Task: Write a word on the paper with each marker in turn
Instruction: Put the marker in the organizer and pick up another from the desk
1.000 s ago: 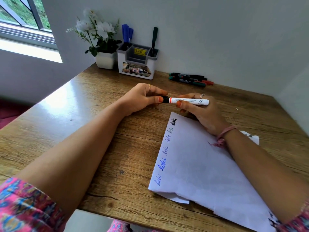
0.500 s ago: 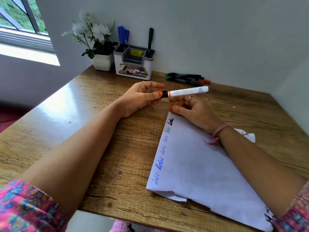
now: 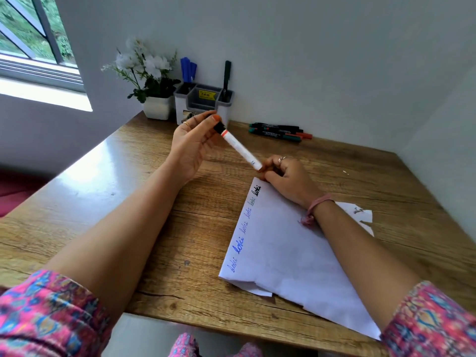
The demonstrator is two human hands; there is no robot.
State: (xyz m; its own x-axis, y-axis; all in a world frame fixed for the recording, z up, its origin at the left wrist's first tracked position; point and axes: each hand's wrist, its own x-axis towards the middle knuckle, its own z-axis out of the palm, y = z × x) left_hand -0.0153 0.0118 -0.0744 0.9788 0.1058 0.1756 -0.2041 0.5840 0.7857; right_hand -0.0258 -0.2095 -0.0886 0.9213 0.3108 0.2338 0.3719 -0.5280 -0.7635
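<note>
**White marker held in the air between both hands, above the top of the paper**

- Left hand [image 3: 192,146]: raised off the tabletop [image 3: 108,202], palm toward the camera. Its grip is a pinch of thumb and fingertips on the black cap end of the white marker [image 3: 238,148].
- Marker: white barrel with an orange band just below the black cap. It slants down and to the right from the left hand; its lower end meets the right hand's fingertips.
- Right hand [image 3: 288,177]: low over the tabletop at the paper's top corner, fingers curled, fingertips pinching the marker's lower end. Ring on one finger, pink band at the wrist.
- Paper [image 3: 291,256]: white sheet lying flat and askew under the right forearm. One word repeated along its left edge, blue in the nearer copies, black in the farthest.
- Spare markers [image 3: 279,131]: a small cluster lying near the wall, well apart from the hands.
- Pen holder [image 3: 203,103]: grey and white, against the wall, blue and dark pens standing in it.
- Potted white flowers [image 3: 149,81]: just left of the holder.
</note>
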